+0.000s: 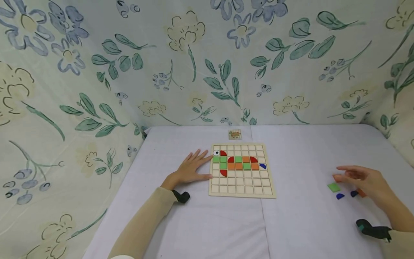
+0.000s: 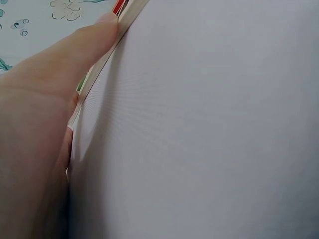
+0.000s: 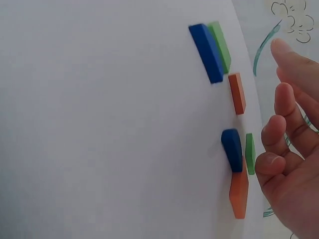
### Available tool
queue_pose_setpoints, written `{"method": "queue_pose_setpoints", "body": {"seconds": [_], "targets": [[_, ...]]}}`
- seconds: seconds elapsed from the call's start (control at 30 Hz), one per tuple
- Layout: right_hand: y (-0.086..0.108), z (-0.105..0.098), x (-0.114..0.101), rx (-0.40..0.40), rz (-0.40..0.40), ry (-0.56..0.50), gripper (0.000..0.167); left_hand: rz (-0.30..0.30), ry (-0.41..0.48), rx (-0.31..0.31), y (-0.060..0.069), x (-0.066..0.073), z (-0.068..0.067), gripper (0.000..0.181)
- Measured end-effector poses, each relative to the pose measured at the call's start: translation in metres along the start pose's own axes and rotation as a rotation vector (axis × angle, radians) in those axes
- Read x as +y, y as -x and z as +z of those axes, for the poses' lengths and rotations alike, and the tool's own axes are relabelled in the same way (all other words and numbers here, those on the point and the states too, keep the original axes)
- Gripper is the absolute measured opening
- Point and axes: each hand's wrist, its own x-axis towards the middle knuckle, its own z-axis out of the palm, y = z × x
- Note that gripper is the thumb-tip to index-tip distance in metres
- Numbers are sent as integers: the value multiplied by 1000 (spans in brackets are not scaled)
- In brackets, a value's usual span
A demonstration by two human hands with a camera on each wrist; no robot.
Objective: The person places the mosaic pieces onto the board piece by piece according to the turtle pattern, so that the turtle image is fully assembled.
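A wooden grid board (image 1: 240,190) lies on the table, with green, orange and red pieces, a white eye piece (image 1: 216,153) and a blue piece (image 1: 262,166) set in its cells. My left hand (image 1: 190,169) rests flat with fingers spread, thumb and fingertips touching the board's left edge. Off to the right, my right hand (image 1: 367,181) hovers over several loose pieces, fingers loosely bent, nothing visible between them. Beneath it are a green square (image 1: 334,187), a blue piece (image 1: 340,196) and an orange piece (image 3: 239,196); another green piece (image 3: 250,153) shows in the right wrist view.
A small pattern card (image 1: 234,134) lies behind the board. White cloth covers the table (image 1: 300,216), and a flower-print curtain (image 1: 194,72) hangs around its back and left.
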Motion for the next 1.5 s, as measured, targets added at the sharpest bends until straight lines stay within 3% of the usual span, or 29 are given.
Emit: {"method": "queue_pose_setpoints", "body": {"seconds": [0.2, 0.47, 0.7, 1.13, 1.5], "targets": [[-3, -3, 15, 1, -31, 65, 25, -1, 3, -6, 0, 1, -1, 92], [-8, -7, 26, -14, 27, 100, 31, -7, -8, -9, -1, 0, 0, 92], [-14, -4, 38, -26, 52, 178, 60, -8, -14, -15, -2, -2, 1, 93], [-20, -5, 43, -79, 90, 232, 66, -11, -9, -14, -1, 0, 0, 93], [-20, -7, 36, -97, 103, 214, 59, -8, -16, -6, 0, 2, -2, 91]]}}
